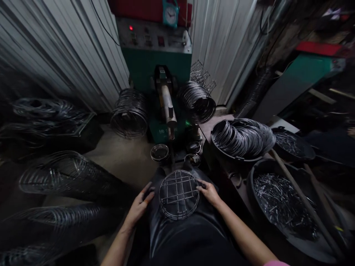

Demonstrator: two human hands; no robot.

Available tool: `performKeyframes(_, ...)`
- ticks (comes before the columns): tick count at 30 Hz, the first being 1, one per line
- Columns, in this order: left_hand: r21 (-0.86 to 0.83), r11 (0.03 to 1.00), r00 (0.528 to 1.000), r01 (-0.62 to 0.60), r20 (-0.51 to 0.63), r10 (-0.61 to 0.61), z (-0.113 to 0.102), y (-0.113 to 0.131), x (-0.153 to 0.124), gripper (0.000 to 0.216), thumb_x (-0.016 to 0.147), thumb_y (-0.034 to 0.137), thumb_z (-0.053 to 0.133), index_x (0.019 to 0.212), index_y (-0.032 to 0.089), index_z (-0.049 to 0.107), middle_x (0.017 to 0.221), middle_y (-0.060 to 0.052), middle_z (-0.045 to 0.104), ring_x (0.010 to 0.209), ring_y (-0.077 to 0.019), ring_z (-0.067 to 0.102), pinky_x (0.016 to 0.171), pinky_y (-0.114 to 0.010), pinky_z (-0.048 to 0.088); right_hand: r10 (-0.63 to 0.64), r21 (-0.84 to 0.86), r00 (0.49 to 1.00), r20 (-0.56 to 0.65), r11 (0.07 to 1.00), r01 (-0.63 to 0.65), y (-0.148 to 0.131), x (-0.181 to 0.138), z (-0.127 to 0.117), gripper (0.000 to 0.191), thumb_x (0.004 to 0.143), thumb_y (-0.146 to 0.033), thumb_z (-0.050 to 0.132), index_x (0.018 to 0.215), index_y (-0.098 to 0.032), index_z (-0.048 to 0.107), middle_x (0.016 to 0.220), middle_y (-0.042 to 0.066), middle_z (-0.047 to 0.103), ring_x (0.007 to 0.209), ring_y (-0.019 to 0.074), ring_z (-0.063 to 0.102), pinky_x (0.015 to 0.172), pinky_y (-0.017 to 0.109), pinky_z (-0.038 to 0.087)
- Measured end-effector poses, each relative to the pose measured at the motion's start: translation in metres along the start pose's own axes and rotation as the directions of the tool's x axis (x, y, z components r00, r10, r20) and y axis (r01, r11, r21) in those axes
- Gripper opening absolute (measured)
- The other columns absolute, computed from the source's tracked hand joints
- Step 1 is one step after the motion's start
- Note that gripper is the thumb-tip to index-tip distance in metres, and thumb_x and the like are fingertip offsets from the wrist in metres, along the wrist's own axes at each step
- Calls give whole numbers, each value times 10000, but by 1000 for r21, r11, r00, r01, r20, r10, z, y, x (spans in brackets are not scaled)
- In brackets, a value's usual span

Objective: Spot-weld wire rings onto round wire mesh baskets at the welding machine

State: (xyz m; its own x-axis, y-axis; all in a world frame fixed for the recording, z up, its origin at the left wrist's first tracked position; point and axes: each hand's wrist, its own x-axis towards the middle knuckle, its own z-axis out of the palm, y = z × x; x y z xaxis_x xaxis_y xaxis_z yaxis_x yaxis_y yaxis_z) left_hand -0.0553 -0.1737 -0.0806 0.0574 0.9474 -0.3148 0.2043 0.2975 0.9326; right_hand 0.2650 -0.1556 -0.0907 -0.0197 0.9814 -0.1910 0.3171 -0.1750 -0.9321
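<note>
A stack of round wire grids (179,194) rests on my lap, on a dark shiny apron (177,236). My right hand (208,192) touches the stack's right rim with its fingertips. My left hand (139,207) lies on the apron's left edge, fingers spread, just left of the stack and apart from it. In front of me stands a green welding machine (156,62) with a metal arm (168,107) that sticks out toward me.
A black tub of wire rings (242,138) and a tub of short wire rods (280,201) stand at my right. Long stacks of wire rings (69,173) lie on the floor at my left. Small round dishes (160,152) sit by the machine's base.
</note>
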Motion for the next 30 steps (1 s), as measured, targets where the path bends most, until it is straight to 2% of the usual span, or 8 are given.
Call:
performKeyframes(2,14,1000,998,0,-55,1,6,8,7,852,715,620,549,1353,80,386,1225,-143,582,1208,-284,480,1057,-400,334,18,1,995,-101,1000,-18,-2,0,1,404,749,-380,588,1072,-153,675,1119,113,676,1085,275,603,989,459,415)
performKeyframes(4,62,998,999,-22,-28,24,15,14,13,822,710,614,555,1327,86,433,1236,-136,580,1230,-283,459,1066,-395,324,11,21,989,-148,1000,-8,-6,-2,4,442,755,-422,578,1087,-143,666,1111,122,679,1072,274,609,973,451,431)
performKeyframes(9,125,991,998,-56,35,52,29,19,17,730,738,579,503,1280,90,500,1328,-127,501,1279,-263,403,1099,-380,273,-61,56,992,-109,996,67,-17,-9,13,417,756,-379,579,1091,-145,662,1093,114,687,1037,259,627,955,431,452)
performKeyframes(15,150,988,999,-45,36,40,28,17,20,694,708,562,499,1223,101,558,1306,-120,517,1268,-271,417,1096,-398,274,-90,20,990,-105,995,93,-21,-6,17,368,782,-341,536,1070,-158,676,1093,109,688,1062,260,619,971,445,440)
performKeyframes(21,170,984,998,-45,56,36,29,9,21,712,704,613,475,1197,109,576,1335,-115,493,1304,-264,359,1111,-384,236,-109,-17,991,-84,994,108,-19,-6,17,355,792,-307,517,1087,-177,665,1086,97,692,1040,251,631,950,440,455)
performKeyframes(26,167,986,987,-16,158,-10,20,14,14,787,688,667,495,1259,126,531,1391,-109,426,1341,-278,277,1125,-399,178,-111,-8,993,-43,994,110,-14,-11,15,385,798,-311,532,1149,-186,629,1149,85,666,1089,236,605,984,427,427)
performKeyframes(30,143,985,939,91,316,-133,1,27,4,845,676,615,591,1355,142,420,1436,-109,351,1332,-282,305,1116,-405,210,-93,8,995,-18,996,93,-12,-13,15,407,803,-329,537,1176,-187,610,1173,81,654,1106,233,593,999,428,412)
